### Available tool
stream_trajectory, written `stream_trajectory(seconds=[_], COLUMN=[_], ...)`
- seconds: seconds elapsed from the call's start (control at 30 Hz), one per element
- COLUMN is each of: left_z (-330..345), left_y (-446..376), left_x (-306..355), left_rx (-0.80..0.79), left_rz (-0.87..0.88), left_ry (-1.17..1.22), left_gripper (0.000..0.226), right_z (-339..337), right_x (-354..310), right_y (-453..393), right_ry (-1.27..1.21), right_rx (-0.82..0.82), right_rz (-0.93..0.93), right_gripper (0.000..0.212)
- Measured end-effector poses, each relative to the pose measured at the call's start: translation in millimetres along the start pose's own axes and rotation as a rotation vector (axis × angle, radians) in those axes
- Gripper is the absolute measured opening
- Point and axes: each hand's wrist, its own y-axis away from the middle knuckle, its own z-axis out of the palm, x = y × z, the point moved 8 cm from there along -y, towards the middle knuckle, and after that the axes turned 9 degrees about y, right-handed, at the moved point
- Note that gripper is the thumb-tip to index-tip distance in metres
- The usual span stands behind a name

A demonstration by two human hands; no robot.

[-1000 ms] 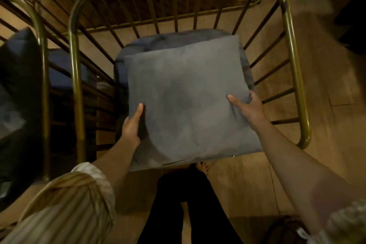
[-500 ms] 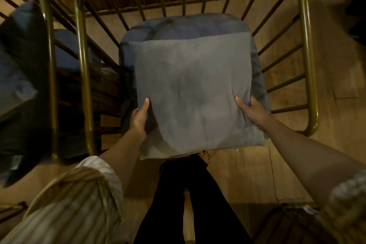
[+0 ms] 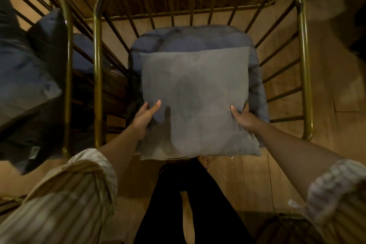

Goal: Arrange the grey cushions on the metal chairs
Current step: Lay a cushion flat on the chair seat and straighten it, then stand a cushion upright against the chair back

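Note:
A square grey cushion [image 3: 196, 101] lies flat over the blue seat pad [image 3: 198, 39] of the brass-coloured metal chair [image 3: 304, 61] in front of me. Its near edge hangs past the front of the seat. My left hand [image 3: 145, 118] grips the cushion's left edge, thumb on top. On the opposite edge my right hand [image 3: 242, 118] holds it the same way. A second metal chair [image 3: 67, 49] stands at the left with a dark cushion [image 3: 29, 89] leaning in it.
The floor [image 3: 332, 89] is wooden all around the chairs. My legs in black trousers [image 3: 188, 204] stand just in front of the seat. Part of another metal frame [image 3: 281, 224] shows at the bottom right corner.
The cushion has moved further back onto the seat pad and sits lower, both hands still on its sides. The view has shifted so the chair appears more centred.

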Motion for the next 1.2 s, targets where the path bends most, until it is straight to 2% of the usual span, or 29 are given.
stream_trajectory(seconds=[0.13,0.2,0.27,0.33,0.4,0.5,0.57,0.63,0.73,0.83,0.97,1.1,1.2], left_z=[8.9,15.1,22.2,34.2,41.3,40.0,21.4,-15.1,-92.5,-185.9,-308.6,-396.5,-440.6], left_y=[6.7,11.2,20.4,34.0,53.5,89.7,117.2,138.3,166.2,184.8,205.8,216.3,210.1], left_x=[3.6,19.1,51.8,91.1,134.8,203.6,247.9,288.0,325.2,335.6,314.8,286.3,281.5], left_rx=[-0.036,-0.013,0.013,-0.034,-0.050,0.053,0.142,0.260,0.416,0.568,0.794,0.822,0.820], left_rz=[0.017,0.058,0.165,0.301,0.442,0.678,0.786,0.838,0.876,0.807,0.606,0.523,0.464], left_ry=[-0.117,-0.356,-0.652,-0.854,-0.932,-1.007,-1.030,-1.030,-0.987,-0.902,-0.727,-0.438,-0.338], left_gripper=[0.069,0.081,0.085,0.078,0.070,0.065,0.066,0.066,0.063,0.064,0.067,0.089,0.104], right_z=[-2.6,-12.5,-31.3,-42.2,-40.6,-30.9,-25.2,-14.5,11.8,48.2,106.2,161.0,193.6], right_x=[0.2,-16.3,-50.2,-94.4,-145.2,-220.0,-276.5,-330.1,-399.3,-455.0,-522.4,-564.1,-583.8], right_y=[8.7,12.4,22.7,39.3,58.9,89.7,116.8,143.0,182.5,217.6,259.3,280.5,278.8], right_ry=[-0.030,0.091,0.281,0.346,0.409,0.532,0.547,0.532,0.524,0.476,0.414,0.316,0.245], right_rx=[-0.087,-0.042,0.100,0.184,0.160,0.082,0.085,0.076,0.044,-0.035,-0.073,-0.137,-0.155], right_rz=[0.050,0.052,0.010,-0.065,-0.199,-0.375,-0.502,-0.604,-0.758,-0.836,-0.899,-0.886,-0.801], right_gripper=[0.086,0.074,0.065,0.059,0.056,0.057,0.044,0.029,0.029,0.031,0.054,0.063,0.091])
